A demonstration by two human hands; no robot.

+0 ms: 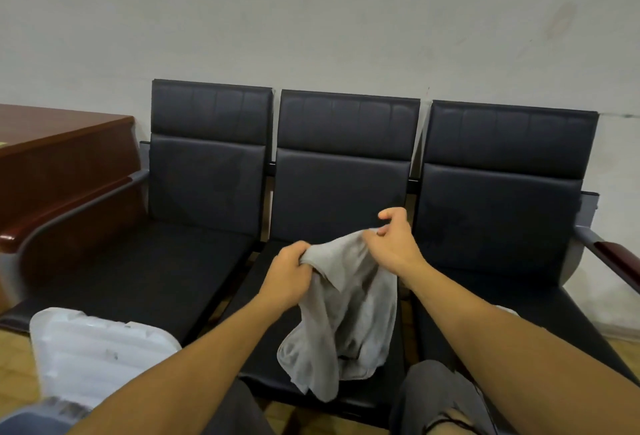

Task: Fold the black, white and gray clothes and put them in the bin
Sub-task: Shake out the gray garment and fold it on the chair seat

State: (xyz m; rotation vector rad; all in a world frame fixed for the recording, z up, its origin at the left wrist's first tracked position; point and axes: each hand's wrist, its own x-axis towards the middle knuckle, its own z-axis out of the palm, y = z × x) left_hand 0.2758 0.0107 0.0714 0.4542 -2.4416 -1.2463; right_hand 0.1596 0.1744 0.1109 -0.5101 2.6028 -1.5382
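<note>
A gray garment [343, 317] hangs crumpled over the middle seat [332, 192] of a black three-seat bench. My left hand [285, 275] grips its upper left edge in a closed fist. My right hand [394, 244] pinches the upper right edge between thumb and fingers. The cloth droops down to the seat's front edge. A white plastic bin lid [97, 348] lies at the lower left, and a gray bin rim [31, 417] shows in the bottom left corner. No black or white clothes are visible.
The left seat [145, 268] and the right seat [498, 227] of the bench stand on either side. A dark wooden desk [52, 157] stands at the left against the wall. My knees in gray shorts [436, 396] are at the bottom.
</note>
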